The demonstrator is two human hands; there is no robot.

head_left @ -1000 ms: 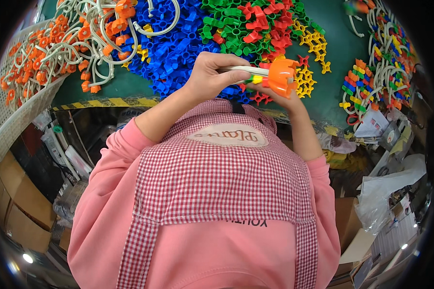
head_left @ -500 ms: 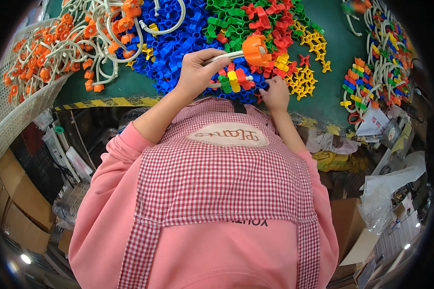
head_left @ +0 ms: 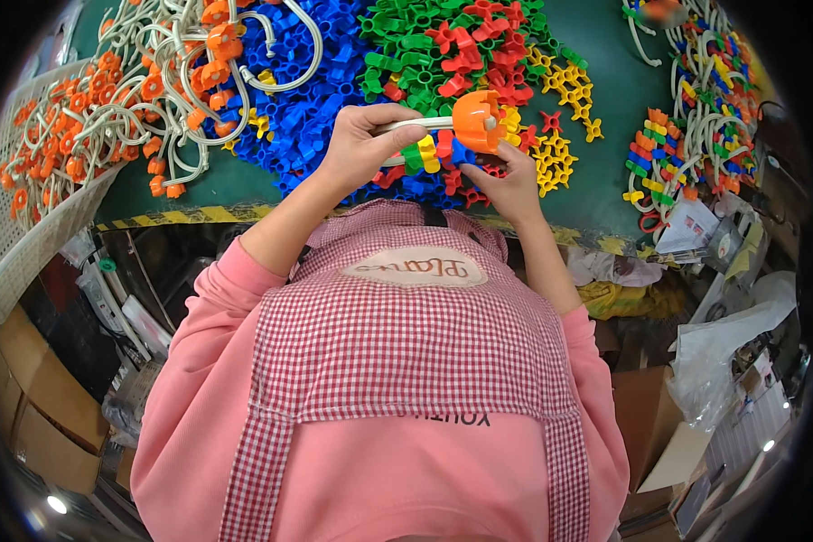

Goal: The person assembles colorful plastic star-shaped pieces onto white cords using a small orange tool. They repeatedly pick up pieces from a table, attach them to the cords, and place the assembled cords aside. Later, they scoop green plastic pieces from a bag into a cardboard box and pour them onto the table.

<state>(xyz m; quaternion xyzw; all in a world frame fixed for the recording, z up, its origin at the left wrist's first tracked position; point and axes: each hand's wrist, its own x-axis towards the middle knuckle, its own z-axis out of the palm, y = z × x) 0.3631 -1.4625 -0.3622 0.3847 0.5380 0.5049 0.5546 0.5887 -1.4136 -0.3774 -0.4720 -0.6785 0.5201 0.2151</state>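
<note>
A pale cord (head_left: 425, 123) is held in my left hand (head_left: 361, 149), pinched between thumb and fingers. On one end of it sits an orange scalloped cup-shaped piece (head_left: 475, 122). The other end lies just below, threaded with star-shaped plastic pieces, among them a green piece (head_left: 413, 160) and a yellow piece (head_left: 428, 155). My right hand (head_left: 513, 187) is at that threaded end, its fingers closed on a blue plastic piece (head_left: 462, 153). The orange cup partly hides the right fingertips.
Heaps of blue pieces (head_left: 285, 126), green pieces (head_left: 397, 45), red pieces (head_left: 465, 54) and yellow pieces (head_left: 556, 167) cover the green table (head_left: 605, 117). Cords with orange ends overhang a white basket (head_left: 41, 239) at left. Threaded strings (head_left: 658, 149) lie at right near red-handled scissors (head_left: 649, 221).
My right hand has moved from the loose pieces up and left to the cord's threaded end, bringing a blue piece. My left hand still grips the cord.
</note>
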